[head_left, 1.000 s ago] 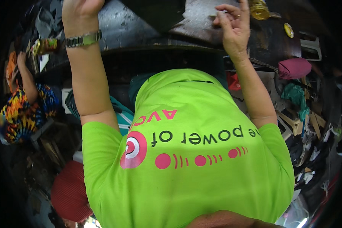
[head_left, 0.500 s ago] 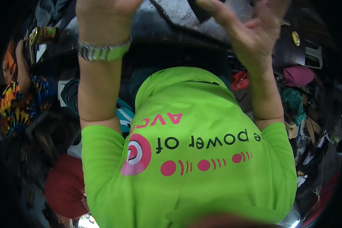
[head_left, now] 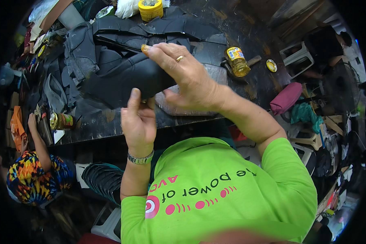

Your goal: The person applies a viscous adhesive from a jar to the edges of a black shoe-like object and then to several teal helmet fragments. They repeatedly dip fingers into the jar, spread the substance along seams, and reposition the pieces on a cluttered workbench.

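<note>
The left hand [head_left: 140, 126] grasps the lower edge of a smooth, matte black piece [head_left: 124, 77], curved in form, between thumb and fingers. The right hand [head_left: 187, 75] spans its right end, fingers extended; firmness of grip cannot be told. The piece is held above the scuffed table [head_left: 252, 36], beside seamed black panels [head_left: 81, 51].
</note>
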`<state>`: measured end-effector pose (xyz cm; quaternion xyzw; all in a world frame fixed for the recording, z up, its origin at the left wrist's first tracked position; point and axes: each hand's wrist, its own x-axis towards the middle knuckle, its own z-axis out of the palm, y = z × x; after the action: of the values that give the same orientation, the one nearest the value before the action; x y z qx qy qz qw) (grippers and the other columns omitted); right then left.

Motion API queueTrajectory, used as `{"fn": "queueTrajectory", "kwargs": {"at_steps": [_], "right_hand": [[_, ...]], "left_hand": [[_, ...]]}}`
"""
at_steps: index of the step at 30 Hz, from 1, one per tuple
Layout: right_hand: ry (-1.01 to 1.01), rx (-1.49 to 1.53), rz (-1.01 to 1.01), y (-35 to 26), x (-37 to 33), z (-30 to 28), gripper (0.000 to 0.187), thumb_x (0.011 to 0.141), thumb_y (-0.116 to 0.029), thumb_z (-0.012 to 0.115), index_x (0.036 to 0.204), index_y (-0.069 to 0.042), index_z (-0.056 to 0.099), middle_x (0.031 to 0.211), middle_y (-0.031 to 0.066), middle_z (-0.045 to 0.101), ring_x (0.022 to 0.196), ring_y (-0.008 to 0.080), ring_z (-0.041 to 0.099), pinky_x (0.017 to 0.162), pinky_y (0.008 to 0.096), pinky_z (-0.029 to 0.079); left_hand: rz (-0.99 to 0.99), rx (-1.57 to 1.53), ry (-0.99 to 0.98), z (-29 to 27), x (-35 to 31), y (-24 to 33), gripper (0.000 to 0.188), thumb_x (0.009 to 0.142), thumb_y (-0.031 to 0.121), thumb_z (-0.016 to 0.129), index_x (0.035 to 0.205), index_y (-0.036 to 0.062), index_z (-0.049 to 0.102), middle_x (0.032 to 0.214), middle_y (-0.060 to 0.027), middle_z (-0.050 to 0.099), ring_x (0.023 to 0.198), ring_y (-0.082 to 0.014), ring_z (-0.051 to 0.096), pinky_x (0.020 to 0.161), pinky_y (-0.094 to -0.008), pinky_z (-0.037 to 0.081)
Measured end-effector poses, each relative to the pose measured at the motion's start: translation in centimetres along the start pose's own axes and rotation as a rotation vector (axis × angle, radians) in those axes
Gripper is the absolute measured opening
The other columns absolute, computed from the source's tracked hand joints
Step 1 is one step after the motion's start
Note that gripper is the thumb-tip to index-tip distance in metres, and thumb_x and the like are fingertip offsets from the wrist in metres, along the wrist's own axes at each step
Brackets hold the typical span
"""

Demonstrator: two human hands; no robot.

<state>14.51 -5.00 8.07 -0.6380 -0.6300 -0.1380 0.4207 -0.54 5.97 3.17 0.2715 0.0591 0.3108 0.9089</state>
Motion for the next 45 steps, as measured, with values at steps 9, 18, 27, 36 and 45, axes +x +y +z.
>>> {"fn": "queueTrajectory", "kwargs": {"at_steps": [9,18,27,36,45], "right_hand": [[-0.338,-0.133,0.048,15.2,5.8,-7.7,0.101,0.070,-0.001,0.073,0.158,-0.015,0.025,0.153,0.0198,0.040,0.142,0.0352,0.040,0.120,0.0411,0.032],[-0.530,-0.140,0.445,26.6,5.1,-1.6,0.113,0.071,0.014,0.057,0.161,-0.034,0.009,0.152,0.0187,0.045,0.145,0.0370,0.037,0.122,0.0468,0.029],[-0.112,0.073,0.259,12.1,0.4,-1.1,0.093,0.082,0.001,0.068,0.160,-0.018,0.022,0.145,0.0237,0.050,0.133,0.0354,0.051,0.114,0.0436,0.038],[-0.172,0.206,0.421,4.5,-8.7,3.9,0.087,0.079,-0.003,0.077,0.155,-0.009,0.035,0.130,0.0197,0.058,0.113,0.0335,0.059,0.102,0.0410,0.046],[-0.199,-0.034,0.182,3.9,-8.4,4.1,0.083,0.080,-0.004,0.073,0.154,-0.013,0.037,0.116,0.0158,0.063,0.106,0.0336,0.059,0.097,0.0424,0.046]], "left_hand": [[0.455,1.376,-0.212,-4.5,-1.5,-3.3,0.015,0.087,-0.002,0.069,0.101,0.0024,0.069,0.101,-0.0106,0.069,0.094,-0.0256,0.066,0.087,-0.0342,0.052],[0.584,1.562,-0.246,-5.4,-0.9,-4.6,0.013,0.083,0.001,0.073,0.096,0.0033,0.070,0.096,-0.0117,0.069,0.092,-0.0311,0.065,0.082,-0.0385,0.052],[0.634,1.557,-0.237,-5.5,-0.9,-4.5,0.004,0.087,0.004,0.070,0.091,0.0048,0.072,0.092,-0.0114,0.070,0.089,-0.0300,0.066,0.077,-0.0382,0.053],[-0.444,0.727,-0.446,-10.5,-10.5,-2.5,0.030,0.103,0.020,0.056,0.125,0.0023,0.067,0.125,-0.0097,0.068,0.122,-0.0167,0.059,0.107,-0.0335,0.043],[-0.805,1.114,-0.129,-11.8,-15.0,6.9,0.038,0.100,0.022,0.062,0.133,0.0024,0.061,0.124,-0.0129,0.068,0.111,-0.0224,0.067,0.093,-0.0329,0.052]]}}
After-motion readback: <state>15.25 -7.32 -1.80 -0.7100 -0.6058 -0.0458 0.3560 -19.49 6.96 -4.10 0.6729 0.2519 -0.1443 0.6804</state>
